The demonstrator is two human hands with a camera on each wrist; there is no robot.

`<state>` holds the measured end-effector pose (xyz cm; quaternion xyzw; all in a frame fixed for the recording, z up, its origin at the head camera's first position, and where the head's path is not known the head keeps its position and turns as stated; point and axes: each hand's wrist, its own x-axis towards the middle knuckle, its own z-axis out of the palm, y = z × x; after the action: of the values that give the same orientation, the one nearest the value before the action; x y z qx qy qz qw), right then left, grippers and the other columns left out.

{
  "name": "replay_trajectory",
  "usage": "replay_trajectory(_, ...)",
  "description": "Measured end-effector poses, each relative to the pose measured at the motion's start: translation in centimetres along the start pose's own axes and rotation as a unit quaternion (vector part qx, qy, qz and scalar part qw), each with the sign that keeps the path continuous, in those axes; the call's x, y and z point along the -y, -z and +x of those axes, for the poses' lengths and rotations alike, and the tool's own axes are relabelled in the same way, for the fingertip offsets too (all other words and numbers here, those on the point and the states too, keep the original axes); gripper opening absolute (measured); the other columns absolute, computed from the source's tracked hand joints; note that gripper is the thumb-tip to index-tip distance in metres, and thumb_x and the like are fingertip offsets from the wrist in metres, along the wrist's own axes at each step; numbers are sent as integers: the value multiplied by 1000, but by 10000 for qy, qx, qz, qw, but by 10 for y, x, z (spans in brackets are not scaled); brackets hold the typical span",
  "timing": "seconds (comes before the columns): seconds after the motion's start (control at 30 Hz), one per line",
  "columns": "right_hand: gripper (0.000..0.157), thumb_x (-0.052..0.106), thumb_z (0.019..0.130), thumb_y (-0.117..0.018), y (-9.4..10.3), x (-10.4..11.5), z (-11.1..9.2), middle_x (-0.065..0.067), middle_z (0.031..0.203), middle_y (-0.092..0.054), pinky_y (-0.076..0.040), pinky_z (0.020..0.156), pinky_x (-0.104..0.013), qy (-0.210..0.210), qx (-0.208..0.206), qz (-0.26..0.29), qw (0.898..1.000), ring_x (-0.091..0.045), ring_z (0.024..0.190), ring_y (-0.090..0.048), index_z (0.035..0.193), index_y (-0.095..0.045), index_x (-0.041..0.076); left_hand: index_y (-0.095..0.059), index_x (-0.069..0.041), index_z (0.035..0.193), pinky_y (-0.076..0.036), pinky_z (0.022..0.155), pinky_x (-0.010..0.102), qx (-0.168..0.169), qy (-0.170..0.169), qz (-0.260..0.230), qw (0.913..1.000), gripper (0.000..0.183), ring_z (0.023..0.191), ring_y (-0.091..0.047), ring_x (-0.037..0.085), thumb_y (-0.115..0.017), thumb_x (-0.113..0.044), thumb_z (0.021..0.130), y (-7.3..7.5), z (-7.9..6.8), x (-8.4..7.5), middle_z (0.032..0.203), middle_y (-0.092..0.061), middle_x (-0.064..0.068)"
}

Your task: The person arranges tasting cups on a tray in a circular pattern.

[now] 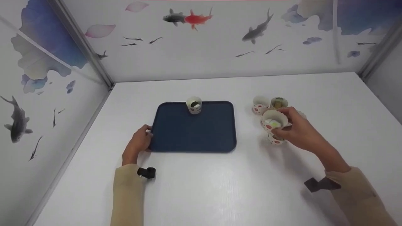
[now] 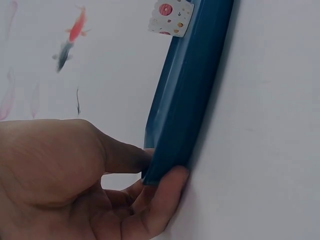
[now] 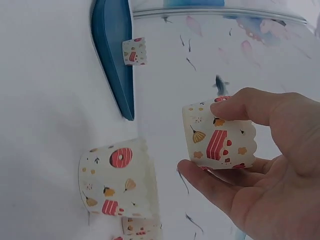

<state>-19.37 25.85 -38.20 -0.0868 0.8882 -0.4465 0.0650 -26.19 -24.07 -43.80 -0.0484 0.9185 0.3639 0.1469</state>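
My left hand [image 1: 142,139] grips the left rim of a dark blue tray [image 1: 194,131], thumb on top and fingers beneath, as the left wrist view shows. One paper baking cup [image 1: 194,108] with something dark and white inside stands at the tray's far edge. In the right wrist view my right hand [image 3: 280,145] pinches another printed paper cup [image 3: 220,134] between thumb and fingers. That cup is held up over the cluster at the right, with white and yellow-green contents visible from the head view. Just below it stands a further cup [image 1: 276,139], partly hidden.
Behind the raised cup are a pale cup [image 1: 260,105] and a cup with brownish contents [image 1: 279,103]. One more cup [image 1: 302,115] is mostly hidden by my right hand. White walls with painted fish enclose the white table [image 1: 201,188] at the back and sides.
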Motion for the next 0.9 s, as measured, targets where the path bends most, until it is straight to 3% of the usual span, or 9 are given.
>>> replay_trajectory(0.17,68,15,95,-67,-16,13,10,-21,141,-45,-56,83,-29,-12,67,101,9999,-38,124,-54,150,-29,5,-33,0,150,-63,70,32,14,45,36,10000,43,119,-61,44,-33,-10,109,-1,-1,1,142,-49,31)
replay_trajectory(0.4,66,13,89,-74,-38,27,29,-17,135,-51,-53,99,-48,197,-203,-393,9988,-35,123,-56,143,-38,2,-33,-1,150,-63,72,33,10,91,17,10000,43,120,-61,42,-33,-11,109,-1,-1,-1,142,-50,30)
replay_trajectory(0.6,63,17,90,-74,-51,29,44,-16,138,-51,-52,98,-47,168,-181,-309,9992,-38,129,-51,141,-40,3,-35,-1,150,-62,72,33,-13,43,95,9999,43,120,-61,41,-34,-11,108,-1,0,-1,141,-51,30)
replay_trajectory(0.7,64,23,91,-74,-58,30,50,-15,144,-47,-51,99,-47,-122,-165,-207,9996,-37,133,-47,142,-38,7,-35,0,149,-62,73,34,-31,5,117,9999,42,119,-62,41,-34,-11,108,-1,1,-1,141,-51,30)
replay_trajectory(0.9,63,21,91,-75,-75,37,60,-15,145,-46,-55,100,-48,-185,-292,117,9993,-37,132,-51,142,-39,10,-35,0,150,-62,76,34,-37,13,189,9998,43,119,-62,40,-34,-12,108,1,0,-1,141,-50,30)
